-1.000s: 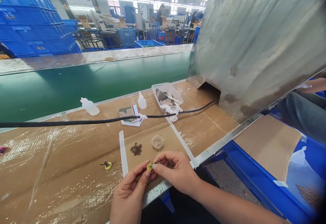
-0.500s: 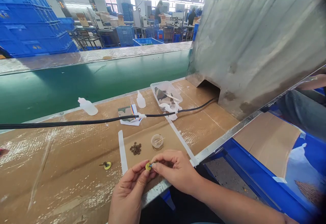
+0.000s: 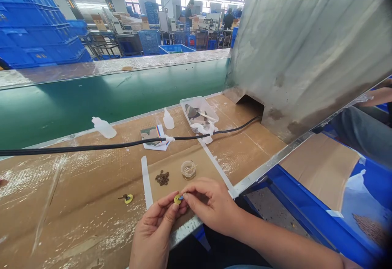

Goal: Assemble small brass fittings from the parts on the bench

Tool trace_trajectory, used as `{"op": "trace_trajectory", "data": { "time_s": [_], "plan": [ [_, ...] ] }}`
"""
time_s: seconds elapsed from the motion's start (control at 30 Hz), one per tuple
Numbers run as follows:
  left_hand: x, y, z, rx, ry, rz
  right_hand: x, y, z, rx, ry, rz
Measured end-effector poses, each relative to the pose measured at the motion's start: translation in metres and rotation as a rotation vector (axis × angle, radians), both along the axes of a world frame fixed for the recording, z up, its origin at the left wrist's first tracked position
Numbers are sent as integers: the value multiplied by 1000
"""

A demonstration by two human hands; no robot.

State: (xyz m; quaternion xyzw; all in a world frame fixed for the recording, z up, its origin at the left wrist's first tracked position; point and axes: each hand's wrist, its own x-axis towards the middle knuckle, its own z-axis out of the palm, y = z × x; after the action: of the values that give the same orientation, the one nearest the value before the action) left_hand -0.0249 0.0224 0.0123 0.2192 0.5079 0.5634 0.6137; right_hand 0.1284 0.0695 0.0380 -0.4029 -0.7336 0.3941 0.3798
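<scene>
Between its thumb and fingertips, my left hand [image 3: 161, 224] pinches a small yellow disc [image 3: 177, 199] near the table's front edge. My right hand [image 3: 211, 203] is closed on a small blue piece [image 3: 181, 198] that touches the disc's right side. Just beyond the hands lies a pile of small dark brown discs [image 3: 162, 178]. To its right stands a round clear cup [image 3: 188, 170] with thin pale sticks. Another yellow disc [image 3: 128, 198] with a dark piece beside it rests on the table to the left.
A black cable [image 3: 122, 146] crosses the table [image 3: 92, 179]. Behind it are two white bottles [image 3: 168, 118] [image 3: 104, 127] and a clear tray [image 3: 200, 112] with camouflage cloth. A large metal cover [image 3: 300, 48] rises at right. Other people stand far back; a person's arm shows at the right edge.
The view has shifted slightly. Both hands keep their grip near the yellow disc, and a little more of the blue piece shows at my right fingertips.
</scene>
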Motion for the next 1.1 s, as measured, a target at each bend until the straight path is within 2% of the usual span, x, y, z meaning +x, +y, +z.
{"op": "trace_trajectory", "data": {
  "time_s": [0.17, 0.3, 0.53, 0.73, 1.1],
  "plan": [
    [-2, -3, -4, 3, -11, 5, 3, 0, 9, 61, -89, 50],
    [-1, -3, -3, 1, -20, 12, 5, 1, 11, 43, -62, -7],
    [2, -2, 0, -18, -7, 31, 1, 0, 6, -99, 40, -35],
    [2, -2, 3, -21, 22, 26, -2, 0, 4, -112, 31, -35],
    [0, -2, -5, -10, -10, 4, -2, -2, -2, -179, 62, -28]
  ]
}}
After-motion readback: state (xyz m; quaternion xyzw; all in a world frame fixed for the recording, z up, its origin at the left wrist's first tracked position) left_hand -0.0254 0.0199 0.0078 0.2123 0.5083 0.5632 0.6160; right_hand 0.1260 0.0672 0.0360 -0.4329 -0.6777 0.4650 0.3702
